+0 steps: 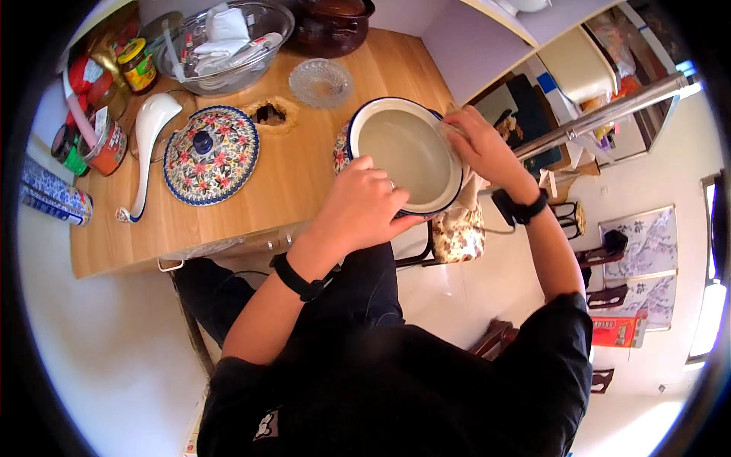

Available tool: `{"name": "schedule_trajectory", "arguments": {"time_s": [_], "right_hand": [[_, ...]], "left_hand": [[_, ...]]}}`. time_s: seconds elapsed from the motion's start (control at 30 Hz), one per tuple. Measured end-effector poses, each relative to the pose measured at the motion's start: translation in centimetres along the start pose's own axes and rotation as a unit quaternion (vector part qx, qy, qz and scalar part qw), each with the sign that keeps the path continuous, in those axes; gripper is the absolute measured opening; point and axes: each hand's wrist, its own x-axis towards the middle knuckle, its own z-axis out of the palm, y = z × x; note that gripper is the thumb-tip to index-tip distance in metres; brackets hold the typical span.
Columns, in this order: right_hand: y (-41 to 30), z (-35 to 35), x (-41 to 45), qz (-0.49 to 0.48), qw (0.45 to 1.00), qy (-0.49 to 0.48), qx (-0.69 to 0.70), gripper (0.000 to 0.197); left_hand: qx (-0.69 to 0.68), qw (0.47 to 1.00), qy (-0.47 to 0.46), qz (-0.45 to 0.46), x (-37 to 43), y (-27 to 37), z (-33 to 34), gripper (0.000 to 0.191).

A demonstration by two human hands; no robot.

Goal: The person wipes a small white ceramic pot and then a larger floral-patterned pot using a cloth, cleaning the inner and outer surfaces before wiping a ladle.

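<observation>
A flower-patterned ceramic tureen [408,157] with a pale inside and dark blue rim tilts near the wooden table's front right edge. My left hand [365,200] grips its near left rim, the thumb below the edge. At the far right rim, my right hand [477,143] holds a beige cloth [471,191] against the tureen; part of the cloth hangs down outside. The matching domed lid [211,155], with a dark blue knob, rests on the table to the left. Beside it lies a white ceramic ladle [147,151] with a patterned handle end.
A ribbed glass dish [321,83] stands behind the tureen, near a woven ring [268,114]. Farther back are a clear basin [228,74] holding packets and a brown lidded pot [334,28]. Jars [137,65] crowd the left. A metal rail [599,117] runs at the right.
</observation>
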Motion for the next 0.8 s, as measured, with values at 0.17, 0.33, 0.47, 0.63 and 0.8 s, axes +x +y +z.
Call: {"name": "schedule_trajectory", "arguments": {"time_s": [0.17,0.33,0.47,0.63,0.8], "right_hand": [[0.3,2.2,-3.8,0.041,0.997,0.052,0.027,0.012],[-4.7,4.0,-8.5,0.096,0.982,0.143,0.079,0.009],[-9.0,5.5,-10.0,0.068,0.981,0.169,0.058,0.012],[-9.6,7.0,-10.2,0.074,0.967,0.24,0.054,0.023],[-5.6,11.0,-11.0,0.218,0.869,0.355,0.268,0.019]], "left_hand": [[-0.002,1.0,-0.005,-0.004,0.7,0.3,-0.1,0.042],[0.01,1.0,-0.023,-0.013,0.6,0.4,-0.1,0.039],[0.022,0.999,-0.045,-0.001,0.9,1.0,-0.1,0.038],[0.049,0.998,-0.029,-0.007,1.3,1.4,-0.3,0.038],[0.037,0.997,-0.066,-0.025,1.9,1.9,-0.6,0.038]]}}
